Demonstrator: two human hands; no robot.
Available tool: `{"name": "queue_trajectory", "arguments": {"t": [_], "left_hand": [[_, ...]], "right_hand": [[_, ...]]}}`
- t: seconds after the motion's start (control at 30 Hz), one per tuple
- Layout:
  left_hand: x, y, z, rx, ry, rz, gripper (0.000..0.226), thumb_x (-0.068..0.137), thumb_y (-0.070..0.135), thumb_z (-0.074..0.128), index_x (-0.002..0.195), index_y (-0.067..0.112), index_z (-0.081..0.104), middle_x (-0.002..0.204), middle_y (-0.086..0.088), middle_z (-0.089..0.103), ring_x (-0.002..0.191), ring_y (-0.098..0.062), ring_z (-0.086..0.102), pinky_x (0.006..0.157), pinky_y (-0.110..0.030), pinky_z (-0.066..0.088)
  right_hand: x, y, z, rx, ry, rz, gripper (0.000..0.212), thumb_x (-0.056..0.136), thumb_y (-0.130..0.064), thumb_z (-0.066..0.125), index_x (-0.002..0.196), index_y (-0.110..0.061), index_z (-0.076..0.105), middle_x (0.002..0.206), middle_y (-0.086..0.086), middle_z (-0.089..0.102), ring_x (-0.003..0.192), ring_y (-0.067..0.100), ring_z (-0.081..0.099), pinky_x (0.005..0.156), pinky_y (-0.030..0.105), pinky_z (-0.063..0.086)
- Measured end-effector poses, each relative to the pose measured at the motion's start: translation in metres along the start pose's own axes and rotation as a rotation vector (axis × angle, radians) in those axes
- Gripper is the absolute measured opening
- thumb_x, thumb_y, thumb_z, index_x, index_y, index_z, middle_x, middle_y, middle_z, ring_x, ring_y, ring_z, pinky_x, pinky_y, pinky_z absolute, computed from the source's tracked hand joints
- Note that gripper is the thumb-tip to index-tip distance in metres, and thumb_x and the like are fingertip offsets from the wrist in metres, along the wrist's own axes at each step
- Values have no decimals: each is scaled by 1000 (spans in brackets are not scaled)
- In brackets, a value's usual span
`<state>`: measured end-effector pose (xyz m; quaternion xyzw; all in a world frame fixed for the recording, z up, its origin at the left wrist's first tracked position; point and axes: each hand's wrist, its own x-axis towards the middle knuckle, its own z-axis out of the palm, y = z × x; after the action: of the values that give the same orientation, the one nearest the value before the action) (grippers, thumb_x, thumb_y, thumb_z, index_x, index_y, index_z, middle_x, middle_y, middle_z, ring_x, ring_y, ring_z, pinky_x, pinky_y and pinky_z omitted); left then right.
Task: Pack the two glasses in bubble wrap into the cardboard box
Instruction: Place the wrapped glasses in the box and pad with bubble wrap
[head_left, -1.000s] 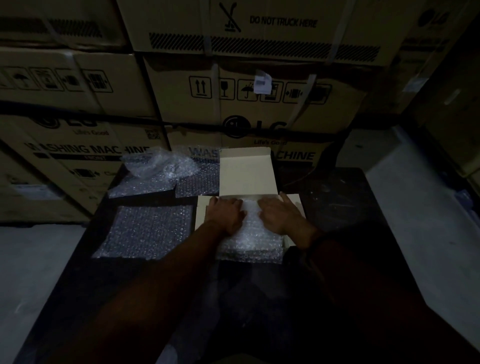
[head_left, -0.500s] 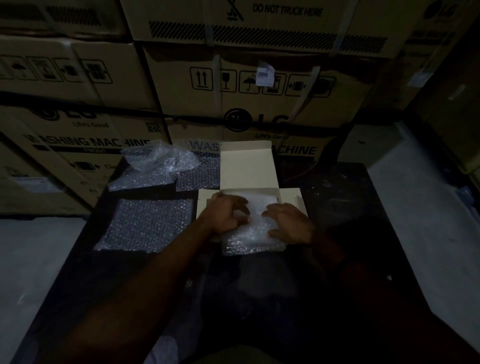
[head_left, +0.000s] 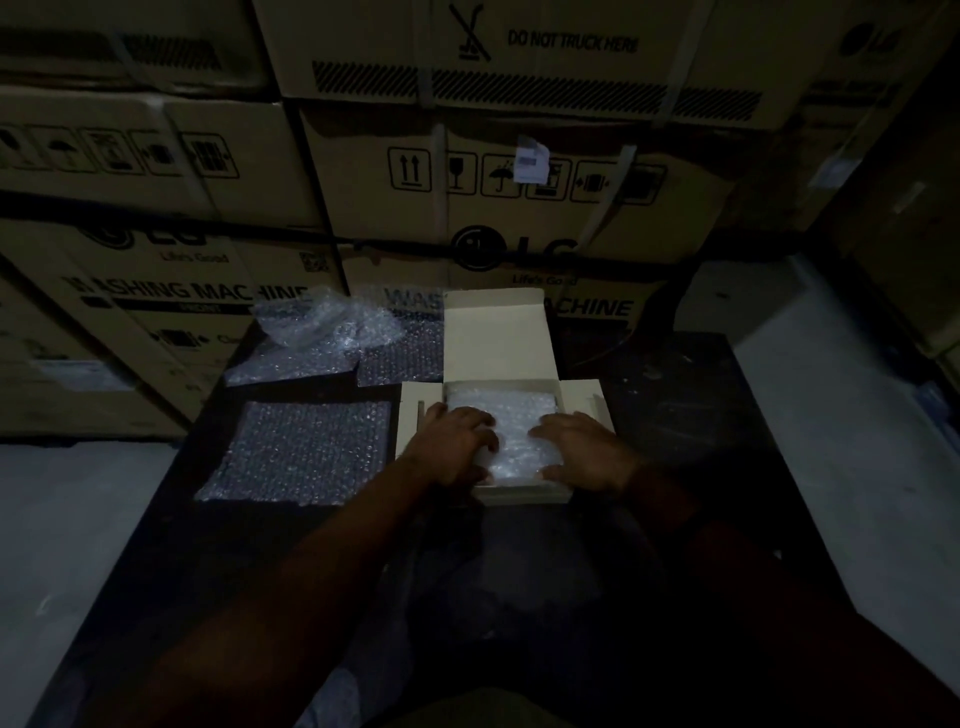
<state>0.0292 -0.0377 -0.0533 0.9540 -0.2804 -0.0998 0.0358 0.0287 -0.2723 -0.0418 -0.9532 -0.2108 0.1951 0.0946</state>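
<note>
A small pale cardboard box (head_left: 522, 494) stands open on the dark table, its lid (head_left: 496, 338) tipped up at the back and side flaps spread. Bubble wrap (head_left: 511, 423) fills the inside of the box; no glass shows through it. My left hand (head_left: 452, 447) presses on the wrap at the box's left side, fingers curled over it. My right hand (head_left: 584, 452) lies flat on the wrap at the right side, fingers spread toward the front wall.
A flat sheet of bubble wrap (head_left: 301, 452) lies left of the box. A crumpled bundle of wrap (head_left: 327, 325) and two more sheets (head_left: 402, 358) lie behind it. Stacked large cartons (head_left: 519, 208) wall off the table's (head_left: 701, 415) far side.
The bubble wrap that overhung the box's front edge has been pushed down into the box. Both hands moved forward with it and now rest on top.
</note>
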Motion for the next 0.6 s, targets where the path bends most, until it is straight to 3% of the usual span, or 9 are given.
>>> {"name": "queue_trajectory", "arguments": {"t": [0.13,0.27,0.37,0.43,0.53,0.6], "left_hand": [[-2,7,-3,1,9,-15,50,80,49,65,124,30,52,149,4,34,139,-17,25,110,-45,11],[-7,-2,-6,-187,98,-18,38,70,49,68,103,31,66,140,9,46,136,-18,31,102,-37,12],[-11,-3,-10,-246,-16,-58,65,60,43,48,121,26,61,134,10,54,135,-17,33,104,-38,16],[-12,-1,-11,-236,-52,-83,75,58,44,45,130,25,54,139,9,50,138,-17,29,106,-37,15],[-13,1,-15,-276,-90,-127,79,62,47,51,137,25,45,144,0,42,140,-17,24,106,-35,12],[-13,3,-17,-269,-112,-127,66,75,44,64,137,23,48,148,-1,38,142,-17,20,107,-35,10]], "right_hand": [[-1,-6,-1,-98,76,-39,65,84,-41,66,141,-23,40,149,1,37,136,19,32,113,29,18],[-2,-9,-1,-145,156,-45,60,77,-42,72,130,-26,49,142,1,40,131,21,36,110,35,25],[-4,-9,-2,-137,237,-142,30,78,-26,71,104,-26,57,116,-4,53,109,20,49,91,34,39],[-8,-13,-5,2,195,-166,14,84,-16,60,96,-22,63,105,-3,61,100,19,57,83,31,45],[-17,-23,-11,146,13,-145,22,88,-14,54,101,-16,72,107,-2,67,97,12,61,83,18,42],[-22,-27,-13,169,-64,-151,21,89,-23,58,101,-17,73,107,-5,68,93,7,59,80,16,41]]}}
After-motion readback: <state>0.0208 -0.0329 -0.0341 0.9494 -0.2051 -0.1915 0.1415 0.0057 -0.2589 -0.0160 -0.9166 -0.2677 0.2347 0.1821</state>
